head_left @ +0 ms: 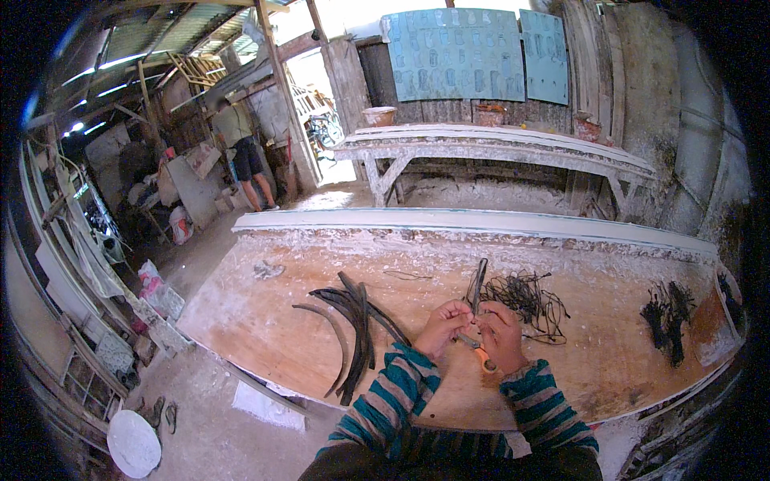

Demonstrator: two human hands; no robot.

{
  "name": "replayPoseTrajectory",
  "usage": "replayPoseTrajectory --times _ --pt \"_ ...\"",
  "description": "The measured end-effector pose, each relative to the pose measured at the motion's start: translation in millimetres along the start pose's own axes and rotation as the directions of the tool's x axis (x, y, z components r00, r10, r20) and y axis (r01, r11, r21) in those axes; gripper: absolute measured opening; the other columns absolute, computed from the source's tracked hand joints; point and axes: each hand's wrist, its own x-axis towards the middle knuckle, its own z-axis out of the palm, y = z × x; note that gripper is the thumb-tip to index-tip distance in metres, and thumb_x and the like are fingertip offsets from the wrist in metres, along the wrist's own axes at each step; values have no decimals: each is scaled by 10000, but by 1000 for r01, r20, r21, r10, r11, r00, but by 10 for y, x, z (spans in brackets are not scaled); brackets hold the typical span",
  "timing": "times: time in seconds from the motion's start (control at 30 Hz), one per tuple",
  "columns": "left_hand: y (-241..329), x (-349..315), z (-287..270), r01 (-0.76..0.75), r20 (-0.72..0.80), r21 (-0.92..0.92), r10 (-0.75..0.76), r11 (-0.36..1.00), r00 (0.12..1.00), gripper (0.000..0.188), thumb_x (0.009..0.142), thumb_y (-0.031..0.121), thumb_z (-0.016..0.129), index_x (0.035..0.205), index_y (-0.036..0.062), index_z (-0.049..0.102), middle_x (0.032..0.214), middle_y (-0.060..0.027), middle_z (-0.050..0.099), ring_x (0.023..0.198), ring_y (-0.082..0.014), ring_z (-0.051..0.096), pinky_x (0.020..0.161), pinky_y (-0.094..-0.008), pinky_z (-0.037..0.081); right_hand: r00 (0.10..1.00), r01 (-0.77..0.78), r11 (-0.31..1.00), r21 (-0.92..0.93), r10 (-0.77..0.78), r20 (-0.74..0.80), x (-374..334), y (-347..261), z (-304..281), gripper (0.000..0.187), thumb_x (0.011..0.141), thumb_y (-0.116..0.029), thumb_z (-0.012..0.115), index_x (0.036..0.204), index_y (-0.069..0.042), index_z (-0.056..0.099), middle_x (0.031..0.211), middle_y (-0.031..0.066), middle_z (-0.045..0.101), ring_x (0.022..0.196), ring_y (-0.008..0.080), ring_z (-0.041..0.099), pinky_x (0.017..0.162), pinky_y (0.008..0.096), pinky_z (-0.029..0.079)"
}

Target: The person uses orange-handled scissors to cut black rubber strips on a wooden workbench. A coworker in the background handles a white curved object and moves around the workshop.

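Inspecting the tangled cord heap (525, 298) as the reference point, all positions below are taken from it. The black strip (480, 282) in work stands raised, just left of the heap, its lower end between the two hands. Fingers of the left hand (447, 325) are pinched together at that lower end; fingers of the right hand (501, 330) are closed at the same spot from the heap's near side. The hands overlap the contact, so which carries the strip's weight cannot be told, nor whether a thin cord is also pinched there.

An orange-handled tool (486, 361) shows on the near side of the heap, under the right hand; whether the palm grips it or it rests on the table (257, 321) is not determinable. Well left of the heap lie the curved black strips (357, 329), fanned and overlapping, one at their outer edge standing apart. Well right of the heap sit dark cord bundles (667, 314).

Step in hand, in this inspector's judgement: fine two-handed fastening or trimming at the strip's end. The next move appears to call for one hand steadying the strip while the other works its end, with loose cords of the heap kept clear.
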Motion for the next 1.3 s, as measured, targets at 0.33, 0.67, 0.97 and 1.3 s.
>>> replayPoseTrajectory --times 0.33,0.67,0.97,1.3 --pt "-36 34 -42 -31 13 179 29 983 999 148 831 57 595 977 33 601 886 -23 632 799 -103 580 725 -228 444 992 80 996 30 -83 97 72 21 -46 102 765 -1 578 852 -40 613 1013 135 621 795 280 611 679 349 481" --pt "-14 41 -58 9 22 204 -14 979 1000 115 837 101 611 942 63 588 872 4 624 755 -78 564 674 -214 432 971 -161 969 188 121 208 22 60 -38 158 788 -33 518 933 -29 579 864 160 572 813 343 580 689 390 470" --pt "116 -43 95 30 41 100 -34 995 999 130 818 94 637 935 89 581 844 35 605 718 -42 534 607 -178 405 983 -168 970 175 151 108 24 -14 -37 104 829 -69 519 888 -14 585 850 163 569 783 348 578 675 382 474" --pt "-8 34 14 -171 84 322 152 931 985 115 812 -9 587 907 55 578 842 17 579 776 -60 520 696 -197 409 940 -340 891 302 322 110 -68 108 110 92 870 -110 534 858 -25 568 783 75 567 687 214 557 602 318 446"
